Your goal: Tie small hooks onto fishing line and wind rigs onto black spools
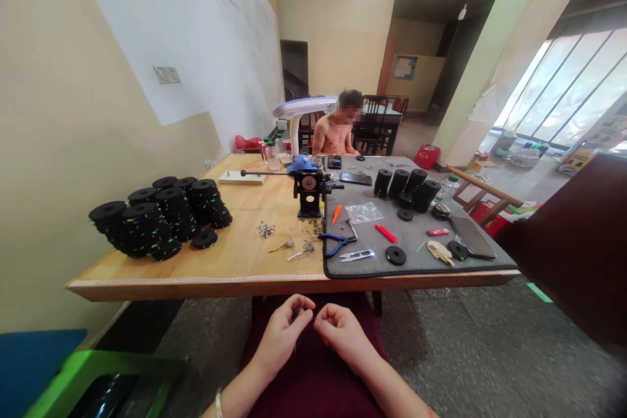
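In front of the table edge, over a dark red cloth, my left hand [287, 326] and my right hand [343, 332] are close together with a small gap between them. Both are closed, thumbs pressed to the fingers; whatever they may pinch is too small to make out. Beyond them on the grey mat [365, 266] lie blue-handled pliers [337, 245], thread snips [356, 255] and a black foam disc [396, 255]. A black clamp-like device [309, 199] stands behind these. Tiny coloured beads [266, 229] are scattered on the bare wood to its left.
Tall stacks of black foam discs [169, 206] fill the table's left side; more stacks [399, 181] stand on the mat. A lamp [295, 134] rises at the back. Another person [337, 134] sits beyond the table. A phone [356, 178] and a red tube [386, 233] lie on the mat.
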`<state>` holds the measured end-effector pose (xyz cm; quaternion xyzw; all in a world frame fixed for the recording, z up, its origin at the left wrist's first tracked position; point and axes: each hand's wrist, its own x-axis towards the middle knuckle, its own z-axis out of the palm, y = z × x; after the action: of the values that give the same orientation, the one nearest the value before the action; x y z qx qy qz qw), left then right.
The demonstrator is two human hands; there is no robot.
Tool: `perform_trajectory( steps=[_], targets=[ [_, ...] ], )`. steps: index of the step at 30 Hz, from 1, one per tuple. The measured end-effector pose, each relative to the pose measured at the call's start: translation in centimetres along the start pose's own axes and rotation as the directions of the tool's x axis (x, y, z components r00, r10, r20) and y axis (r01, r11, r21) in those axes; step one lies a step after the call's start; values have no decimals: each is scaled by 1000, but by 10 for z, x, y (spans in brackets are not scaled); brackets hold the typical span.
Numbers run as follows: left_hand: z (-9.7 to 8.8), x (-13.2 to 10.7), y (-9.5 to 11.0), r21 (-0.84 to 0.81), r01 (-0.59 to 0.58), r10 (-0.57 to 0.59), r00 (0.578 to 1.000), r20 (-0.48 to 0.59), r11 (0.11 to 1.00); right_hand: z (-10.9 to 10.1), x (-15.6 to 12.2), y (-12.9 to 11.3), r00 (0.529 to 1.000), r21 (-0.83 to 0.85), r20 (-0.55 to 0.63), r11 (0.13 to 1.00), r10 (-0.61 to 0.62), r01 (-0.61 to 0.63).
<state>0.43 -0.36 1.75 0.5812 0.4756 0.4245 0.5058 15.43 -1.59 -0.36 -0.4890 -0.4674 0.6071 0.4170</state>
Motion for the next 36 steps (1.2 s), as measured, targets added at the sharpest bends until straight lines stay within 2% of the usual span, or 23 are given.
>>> perform_trajectory(
  steps=[2, 5, 9, 12, 17, 19, 23, 27, 29, 33, 36],
  targets=[
    [0, 1, 2, -16, -14, 14, 1000, -15, 1000, 0, 0, 1, 999, -63, -7, 997, -34, 33],
    [0, 3, 3, 21, -45, 46, 998, -50, 999, 1, -2, 1, 1000, -89, -20, 996, -8, 6],
    [-4, 7, 1, 39, -51, 56, 985, -161, 998, 1, -4, -1, 999, -91, -36, 996, 13, -17],
    [-13, 11, -5, -60, -15, 1, 972, -234, 998, -2, -6, -3, 997, -37, -76, 999, -2, -1],
    [-31, 18, -20, -174, 12, -60, 960, -275, 985, -4, -7, -8, 993, 92, -111, 995, 35, -25],
    [-35, 17, -21, -154, 43, -81, 965, -248, 987, -3, -7, -9, 993, 121, -113, 992, 42, -28],
    [-33, 10, -14, -137, 100, -115, 987, -112, 986, -1, -7, -9, 993, 142, -106, 989, 51, -35],
    [-22, 4, -3, -178, 198, -199, 980, 16, 964, -2, -7, -9, 985, 37, -161, 998, -54, 60],
    [-18, 2, 0, -186, 229, -229, 973, 22, 956, -4, -8, -9, 968, -49, -203, 989, -150, 143],
    [-15, 0, -1, -243, 244, -262, 964, -43, 939, -8, -9, -8, 920, -195, -261, 949, -294, 248],
    [-13, -1, 0, -327, 322, -335, 942, 20, 889, -10, -9, -7, 909, -252, -250, 929, -333, 271]
  ],
)
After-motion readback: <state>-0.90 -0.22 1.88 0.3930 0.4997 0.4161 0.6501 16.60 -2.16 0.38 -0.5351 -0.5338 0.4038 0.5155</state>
